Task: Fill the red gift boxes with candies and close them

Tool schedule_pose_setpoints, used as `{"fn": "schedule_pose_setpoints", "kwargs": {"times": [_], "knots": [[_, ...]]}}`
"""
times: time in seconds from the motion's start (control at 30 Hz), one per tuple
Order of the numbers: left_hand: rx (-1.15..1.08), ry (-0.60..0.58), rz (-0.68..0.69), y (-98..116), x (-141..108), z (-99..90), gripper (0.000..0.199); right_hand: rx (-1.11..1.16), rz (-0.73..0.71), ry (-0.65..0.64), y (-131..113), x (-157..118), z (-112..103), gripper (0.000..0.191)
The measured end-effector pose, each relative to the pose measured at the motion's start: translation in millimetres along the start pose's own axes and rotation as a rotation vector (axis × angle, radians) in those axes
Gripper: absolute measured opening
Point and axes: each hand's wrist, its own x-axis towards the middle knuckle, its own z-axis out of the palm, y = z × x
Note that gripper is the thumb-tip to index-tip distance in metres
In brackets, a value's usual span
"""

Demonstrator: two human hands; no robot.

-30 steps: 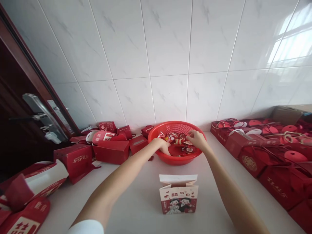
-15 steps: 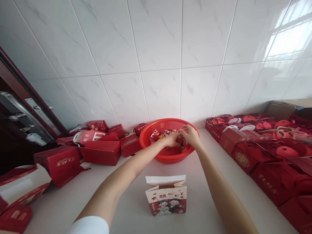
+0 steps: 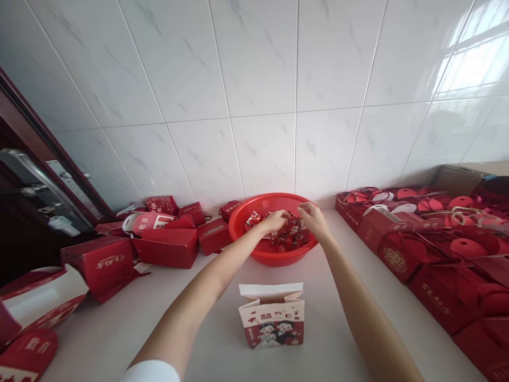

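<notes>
A red plastic basket (image 3: 274, 258) with meshed sides stands against the wall, with wrapped candies (image 3: 292, 239) in red wrappers lying in it. My left hand (image 3: 277, 220) is over the candies in its middle, fingers curled together; what they hold, if anything, is hidden. Over the basket's right side, my right hand (image 3: 313, 218) has its fingers bent and drawn together above the candies, and I cannot make out anything in them. Between my forearms a small paper gift bag (image 3: 274, 323) with a cartoon couple printed on it stands upright, its top open.
Along the left lie several red cardboard boxes (image 3: 165, 248), some open. On the right stand rows of red gift boxes (image 3: 437, 297) with handles and cords. White tiles (image 3: 262, 154) cover the wall behind. A dark door (image 3: 35, 180) with a metal handle is at far left.
Both hands have lifted slightly from the candies, and my left hand has shifted a little left. More red candies show beneath them. The bag still stands in place.
</notes>
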Motion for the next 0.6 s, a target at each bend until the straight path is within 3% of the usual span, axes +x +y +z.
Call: {"fn": "schedule_pose_setpoints", "kwargs": {"times": [0.27,0.43,0.6], "knots": [[-0.152,0.029,0.182,13.8,-2.9,-6.5,0.037,-0.006,-0.028,-0.177,-8.8,-7.8,-2.0,0.026],[-0.058,-0.036,0.149,9.8,-5.5,-1.3,0.045,-0.024,-0.016,-0.108,-7.1,-6.4,-1.8,0.012],[0.181,-0.153,0.147,2.3,-8.1,4.0,0.029,-0.015,0.002,-0.004,-5.5,-4.8,-1.5,0.012]]}}
